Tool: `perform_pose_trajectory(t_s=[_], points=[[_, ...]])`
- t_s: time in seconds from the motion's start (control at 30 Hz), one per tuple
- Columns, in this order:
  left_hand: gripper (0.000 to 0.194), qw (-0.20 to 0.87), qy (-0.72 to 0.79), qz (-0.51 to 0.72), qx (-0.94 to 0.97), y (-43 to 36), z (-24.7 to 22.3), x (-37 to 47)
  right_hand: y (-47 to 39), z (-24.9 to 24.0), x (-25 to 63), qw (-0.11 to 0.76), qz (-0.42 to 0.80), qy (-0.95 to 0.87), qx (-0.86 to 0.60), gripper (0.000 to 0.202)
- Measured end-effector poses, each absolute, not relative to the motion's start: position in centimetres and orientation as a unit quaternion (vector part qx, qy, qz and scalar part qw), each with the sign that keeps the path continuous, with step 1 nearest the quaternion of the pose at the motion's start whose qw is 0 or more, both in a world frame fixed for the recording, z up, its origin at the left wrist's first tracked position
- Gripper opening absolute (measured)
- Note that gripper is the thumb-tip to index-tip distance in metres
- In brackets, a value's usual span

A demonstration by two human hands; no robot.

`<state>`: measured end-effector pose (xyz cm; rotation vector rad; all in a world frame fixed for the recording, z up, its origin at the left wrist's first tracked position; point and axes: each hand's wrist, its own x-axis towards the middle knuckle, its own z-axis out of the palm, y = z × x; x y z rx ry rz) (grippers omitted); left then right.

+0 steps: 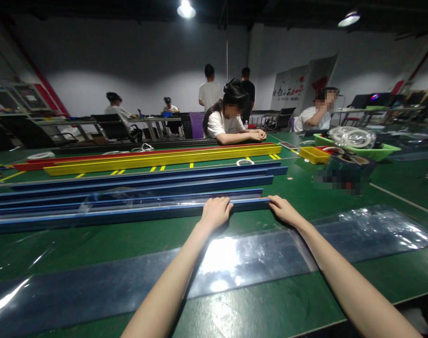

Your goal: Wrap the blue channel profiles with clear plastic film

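A long blue plastic channel (249,204) lies across the green table, its right end in front of me. My left hand (216,212) is closed over its near wall, a short way in from that end. At the end itself, the fingers of my right hand (283,209) are pinched on the channel's corner. Inside the channel runs a strip of clear film, partly hidden by my left hand. Nearer me, under my forearms, a wide clear plastic sheet (129,277) stretches across the table and reflects the lamps.
Behind lie more blue channels (199,182), a yellow channel (164,159) and a red one (30,165). A tape roll (245,162), a yellow basket (314,156) and a green basket (385,151) are farther back. Across the table a co-worker (228,123) leans on it.
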<state>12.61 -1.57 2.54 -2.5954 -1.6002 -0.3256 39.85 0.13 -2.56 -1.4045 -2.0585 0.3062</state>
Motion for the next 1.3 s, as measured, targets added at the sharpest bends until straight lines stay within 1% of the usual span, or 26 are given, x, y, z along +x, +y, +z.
perform_pose_trajectory(t_s=[0.33, 0.7, 1.3], points=[[0.035, 0.029, -0.526, -0.092, -0.845, -1.40, 2.73, 12.64, 0.13, -2.48, 39.89, 0.302, 0.117, -0.783, -0.530, 0.027], [0.034, 0.053, -0.522, -0.094, -0.846, -1.28, 2.62, 12.59, 0.13, -2.50, 39.83, 0.296, 0.110, -0.784, -0.534, 0.023], [0.035, 0.043, -0.517, -0.080, -0.851, -1.44, 2.95, 12.67, 0.06, -2.31, 39.76, 0.282, 0.111, -0.783, -0.543, 0.025]])
